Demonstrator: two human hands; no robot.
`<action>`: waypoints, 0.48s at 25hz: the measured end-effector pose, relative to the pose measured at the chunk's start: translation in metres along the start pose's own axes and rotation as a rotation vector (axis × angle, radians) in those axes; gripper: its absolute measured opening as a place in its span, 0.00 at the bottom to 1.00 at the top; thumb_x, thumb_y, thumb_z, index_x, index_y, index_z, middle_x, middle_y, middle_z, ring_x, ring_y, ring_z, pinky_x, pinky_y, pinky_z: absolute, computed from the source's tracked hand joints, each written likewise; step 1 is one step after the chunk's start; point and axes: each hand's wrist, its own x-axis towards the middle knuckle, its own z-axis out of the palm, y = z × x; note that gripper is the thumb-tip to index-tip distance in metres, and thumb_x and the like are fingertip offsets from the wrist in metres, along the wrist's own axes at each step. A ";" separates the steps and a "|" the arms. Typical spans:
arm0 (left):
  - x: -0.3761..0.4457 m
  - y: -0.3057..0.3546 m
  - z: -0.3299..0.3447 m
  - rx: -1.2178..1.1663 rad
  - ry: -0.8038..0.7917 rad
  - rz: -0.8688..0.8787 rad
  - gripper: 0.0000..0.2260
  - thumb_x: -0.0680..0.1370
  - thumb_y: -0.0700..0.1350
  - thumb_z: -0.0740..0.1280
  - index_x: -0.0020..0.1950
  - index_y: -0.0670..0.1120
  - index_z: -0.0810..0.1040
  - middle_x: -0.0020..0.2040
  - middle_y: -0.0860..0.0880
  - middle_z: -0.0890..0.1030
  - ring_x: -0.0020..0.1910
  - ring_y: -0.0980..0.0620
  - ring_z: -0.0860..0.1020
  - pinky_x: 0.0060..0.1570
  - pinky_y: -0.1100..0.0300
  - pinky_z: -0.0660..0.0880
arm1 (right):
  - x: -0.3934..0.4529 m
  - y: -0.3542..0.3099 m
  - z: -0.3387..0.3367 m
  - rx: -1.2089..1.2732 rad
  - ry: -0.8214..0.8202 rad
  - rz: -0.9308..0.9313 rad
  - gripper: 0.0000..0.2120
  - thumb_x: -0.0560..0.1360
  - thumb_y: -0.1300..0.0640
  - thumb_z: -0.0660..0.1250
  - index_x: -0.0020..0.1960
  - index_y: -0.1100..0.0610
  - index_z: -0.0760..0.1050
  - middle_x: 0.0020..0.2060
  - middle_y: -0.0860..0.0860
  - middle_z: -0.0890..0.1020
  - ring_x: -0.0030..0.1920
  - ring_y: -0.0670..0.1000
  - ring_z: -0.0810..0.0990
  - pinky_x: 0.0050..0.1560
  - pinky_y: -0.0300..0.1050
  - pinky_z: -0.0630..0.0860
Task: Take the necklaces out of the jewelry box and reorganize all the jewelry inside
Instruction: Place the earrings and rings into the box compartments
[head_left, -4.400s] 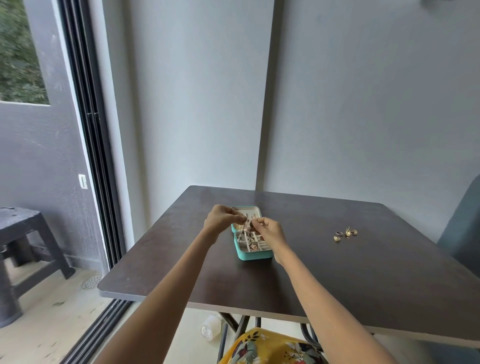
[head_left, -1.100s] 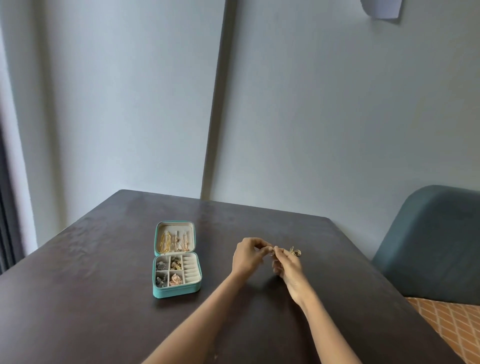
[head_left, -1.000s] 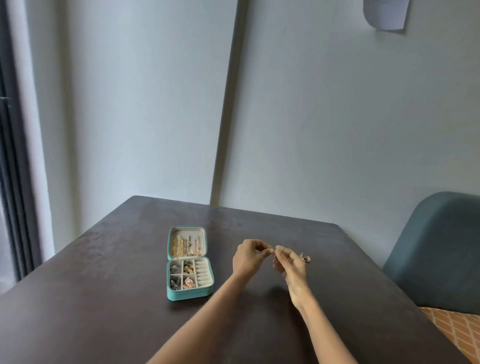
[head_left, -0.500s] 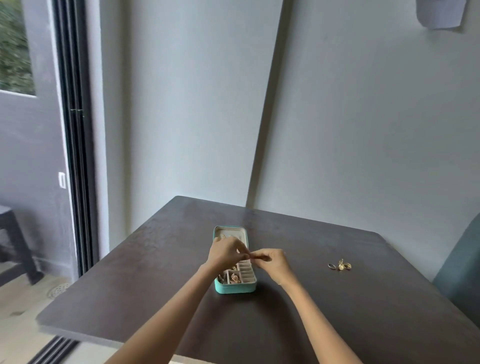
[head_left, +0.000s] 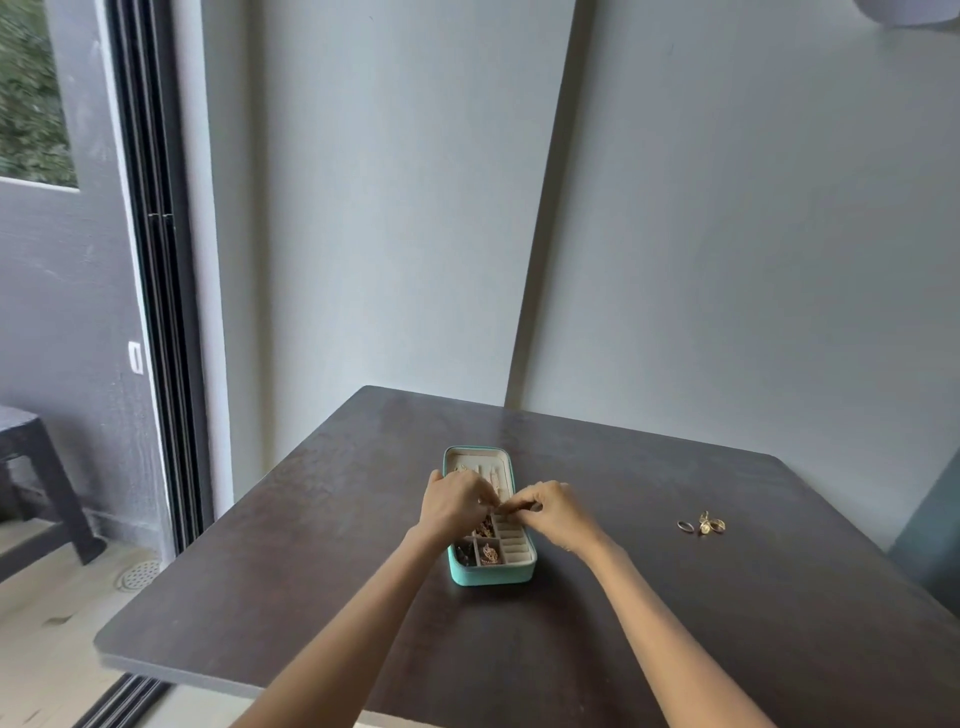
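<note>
A small teal jewelry box (head_left: 491, 574) lies open on the dark table (head_left: 675, 623), its lid flat behind the tray. The tray has small compartments with gold and dark pieces and a cream ring-roll section. Thin chains hang in the lid, mostly hidden by my hands. My left hand (head_left: 454, 501) and my right hand (head_left: 553, 512) meet over the middle of the box, fingertips pinched together on a tiny piece that I cannot make out. A small cluster of gold rings and earrings (head_left: 702, 525) lies on the table to the right.
The table stands in a corner of grey walls. A sliding door frame (head_left: 156, 312) is at the left, with a dark stool (head_left: 36, 483) outside. A teal chair (head_left: 930, 540) shows at the right edge.
Both hands moved from the gold cluster on the right back over the open box. The view swung left with them.
</note>
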 end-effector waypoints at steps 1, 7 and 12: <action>0.000 0.000 0.000 0.005 0.002 0.005 0.11 0.76 0.47 0.63 0.53 0.54 0.83 0.55 0.53 0.83 0.56 0.52 0.78 0.53 0.57 0.62 | 0.000 -0.001 0.000 -0.036 -0.013 -0.008 0.10 0.72 0.63 0.68 0.50 0.53 0.84 0.46 0.47 0.85 0.38 0.33 0.76 0.41 0.20 0.66; -0.002 0.005 -0.006 0.021 0.002 0.033 0.09 0.76 0.48 0.65 0.52 0.54 0.83 0.55 0.53 0.83 0.57 0.52 0.77 0.53 0.57 0.63 | -0.003 -0.003 -0.001 -0.083 -0.048 -0.024 0.13 0.72 0.64 0.66 0.53 0.53 0.83 0.49 0.47 0.84 0.42 0.36 0.77 0.41 0.19 0.67; -0.007 0.007 -0.008 0.026 0.002 0.043 0.09 0.76 0.49 0.65 0.52 0.55 0.83 0.55 0.52 0.79 0.59 0.51 0.74 0.55 0.56 0.64 | -0.014 0.006 0.001 -0.004 0.079 -0.008 0.18 0.70 0.73 0.59 0.48 0.58 0.83 0.43 0.45 0.81 0.42 0.38 0.77 0.44 0.24 0.70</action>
